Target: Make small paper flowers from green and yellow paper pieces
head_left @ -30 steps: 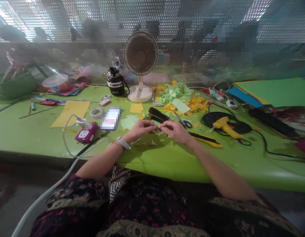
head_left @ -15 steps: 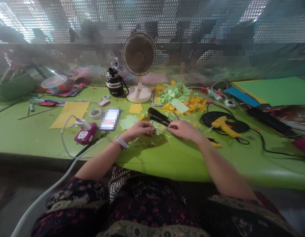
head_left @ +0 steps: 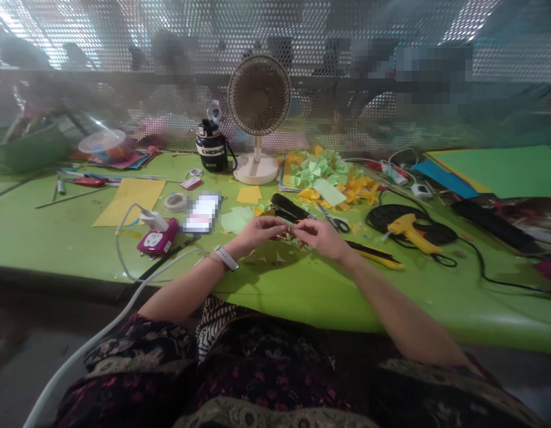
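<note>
My left hand [head_left: 265, 230], with a white watch band on its wrist, is closed in a pinch over the paper scraps. Its fingertips nearly meet those of my right hand [head_left: 318, 236], which is also closed. Between them is a small piece of light green paper [head_left: 286, 222], mostly hidden by the fingers. A black stapler [head_left: 289, 205] lies just beyond the hands, with scissors [head_left: 340, 224] to its right. Right of my right wrist is a yellow and black cutter knife [head_left: 378, 255]. Light green sheets [head_left: 236, 220] lie beyond my left hand.
A pile of folded green paper [head_left: 320, 169] and yellow paper pieces [head_left: 362, 189] lies at the back. A fan [head_left: 258, 169] and a black bottle [head_left: 211, 156] stand beside it. A yellow glue gun [head_left: 411, 230] lies right; a phone [head_left: 202, 213] and a purple power adapter [head_left: 157, 238] lie left.
My right hand has moved left and its fingertips now come up to my left hand's. The scissors and more of the cutter knife have come into sight. The view has shifted slightly.
</note>
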Motion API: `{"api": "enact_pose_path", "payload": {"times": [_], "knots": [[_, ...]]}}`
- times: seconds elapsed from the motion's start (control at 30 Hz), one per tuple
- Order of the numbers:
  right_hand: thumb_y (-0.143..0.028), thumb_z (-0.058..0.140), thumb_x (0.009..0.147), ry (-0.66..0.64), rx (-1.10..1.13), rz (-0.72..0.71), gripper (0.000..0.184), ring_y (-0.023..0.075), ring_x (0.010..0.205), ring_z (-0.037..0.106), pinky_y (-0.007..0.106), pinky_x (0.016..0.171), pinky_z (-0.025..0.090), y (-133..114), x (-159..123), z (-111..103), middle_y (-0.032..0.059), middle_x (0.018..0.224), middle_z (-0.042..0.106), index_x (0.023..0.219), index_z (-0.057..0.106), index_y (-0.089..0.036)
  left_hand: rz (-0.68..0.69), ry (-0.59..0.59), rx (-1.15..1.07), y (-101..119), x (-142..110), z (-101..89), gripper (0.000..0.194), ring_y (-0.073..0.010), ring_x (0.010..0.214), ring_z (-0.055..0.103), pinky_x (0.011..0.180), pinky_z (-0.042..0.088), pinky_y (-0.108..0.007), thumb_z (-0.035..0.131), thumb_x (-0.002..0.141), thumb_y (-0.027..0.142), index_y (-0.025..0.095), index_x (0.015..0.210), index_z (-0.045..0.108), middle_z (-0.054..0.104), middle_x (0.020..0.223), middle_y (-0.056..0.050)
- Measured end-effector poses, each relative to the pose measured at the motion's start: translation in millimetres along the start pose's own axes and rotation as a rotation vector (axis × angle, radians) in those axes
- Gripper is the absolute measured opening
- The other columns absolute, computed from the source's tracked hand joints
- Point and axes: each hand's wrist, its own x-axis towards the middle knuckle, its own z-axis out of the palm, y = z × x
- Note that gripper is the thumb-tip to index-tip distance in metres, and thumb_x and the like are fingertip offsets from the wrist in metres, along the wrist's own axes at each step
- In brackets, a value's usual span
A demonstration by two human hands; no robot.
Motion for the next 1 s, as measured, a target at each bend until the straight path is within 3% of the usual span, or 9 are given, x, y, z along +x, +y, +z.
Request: {"api": "enact_pose_path", "payload": {"times": [0.3, 0.37, 0.47, 0.53, 0.63, 0.73, 0.87, 1.0], "knots": [[-0.054, 0.07, 0.078, 0.012, 0.07, 0.002, 0.036, 0.0119, 0.058, 0.058, 0.027, 0.056, 0.048, -3, 1, -7, 0.005, 0.077, 0.07, 0.08, 0.066, -0.018, 0.043, -0.003, 0.119, 9, 1, -8.1, 0.035, -0.0126, 0.075, 0.067, 0.077, 0.055, -0.03, 0.078, 0.074, 0.042, 0.014, 0.094, 0.075, 0.075, 0.086, -0.007], [-0.054, 0.07, 0.077, -0.052, 0.087, 0.038, 0.037, 0.011, 0.058, 0.056, 0.027, 0.057, 0.048, -3, 1, -9, 0.0057, 0.08, 0.071, 0.08, 0.066, -0.017, 0.123, 0.109, 0.258, 16, 3, -19.0, 0.031, -0.0145, 0.08, 0.068, 0.078, 0.055, -0.031, 0.073, 0.079, 0.04, 0.015, 0.098, 0.075, 0.075, 0.092, -0.008], [-0.055, 0.071, 0.076, -0.246, 0.081, 0.097, 0.039, 0.0109, 0.059, 0.056, 0.027, 0.057, 0.048, -3, 0, -10, 0.0058, 0.081, 0.071, 0.082, 0.066, -0.016, 0.256, 0.425, 0.653, 23, 7, -38.8, 0.017, -0.0164, 0.08, 0.067, 0.077, 0.053, -0.03, 0.066, 0.083, 0.029, 0.015, 0.089, 0.074, 0.074, 0.089, -0.007], [-0.056, 0.071, 0.076, -0.355, 0.061, 0.116, 0.041, 0.0116, 0.063, 0.058, 0.027, 0.058, 0.049, -5, -1, -8, 0.0056, 0.082, 0.071, 0.082, 0.066, -0.016, 0.209, 0.47, 0.935, 22, 10, -48.5, 0.013, -0.0177, 0.079, 0.065, 0.074, 0.052, -0.03, 0.065, 0.082, 0.023, 0.016, 0.087, 0.074, 0.073, 0.092, -0.008], [-0.056, 0.069, 0.077, -0.425, -0.014, 0.119, 0.041, 0.0114, 0.062, 0.056, 0.027, 0.058, 0.047, -10, -3, -4, 0.005, 0.08, 0.069, 0.082, 0.066, -0.015, 0.131, 0.446, 1.208, 15, 13, -52.8, 0.014, -0.0204, 0.085, 0.065, 0.074, 0.051, -0.03, 0.067, 0.081, 0.024, 0.018, 0.092, 0.074, 0.07, 0.104, -0.009], [-0.053, 0.066, 0.08, -0.449, -0.102, 0.112, 0.038, 0.0116, 0.06, 0.054, 0.027, 0.058, 0.045, -13, -4, -1, 0.0047, 0.079, 0.068, 0.082, 0.067, -0.015, 0.11, 0.397, 1.344, 7, 17, -48.7, 0.02, -0.0241, 0.094, 0.064, 0.078, 0.051, -0.033, 0.07, 0.08, 0.03, 0.018, 0.096, 0.074, 0.067, 0.109, -0.011], [-0.046, 0.062, 0.082, -0.465, -0.191, 0.075, 0.031, 0.0139, 0.065, 0.055, 0.028, 0.062, 0.042, -11, -2, 1, 0.0054, 0.078, 0.068, 0.081, 0.068, -0.015, 0.115, 0.384, 1.41, 4, 25, -43.0, 0.018, -0.0261, 0.101, 0.063, 0.089, 0.05, -0.038, 0.063, 0.087, 0.025, 0.018, 0.099, 0.075, 0.065, 0.109, -0.012], [-0.046, 0.06, 0.082, -0.446, -0.249, 0.031, 0.031, 0.0162, 0.07, 0.058, 0.029, 0.066, 0.042, -7, -1, 1, 0.0054, 0.077, 0.069, 0.08, 0.068, -0.016, 0.145, 0.406, 1.357, 6, 26, -43.3, 0.016, -0.0241, 0.099, 0.063, 0.088, 0.05, -0.036, 0.059, 0.088, 0.019, 0.018, 0.091, 0.075, 0.066, 0.105, -0.01]]}}
